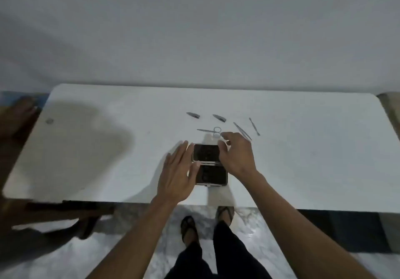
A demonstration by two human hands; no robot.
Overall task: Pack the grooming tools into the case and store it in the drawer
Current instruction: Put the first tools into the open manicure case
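One open case [208,164], five loose tools [218,118], two hands [176,170]

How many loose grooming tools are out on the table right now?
5: two clippers farthest back, scissors just beyond the open case, then tweezers and a thin pick to the right.

You see the open case [208,164] at mid-frame on the table [303,170], scissors [211,130] just above it (two clippers [193,115] higher), tweezers [242,131] upper right.

No text, label, brand, number or sign can be read on the case [208,164], the tools or the table [303,159].
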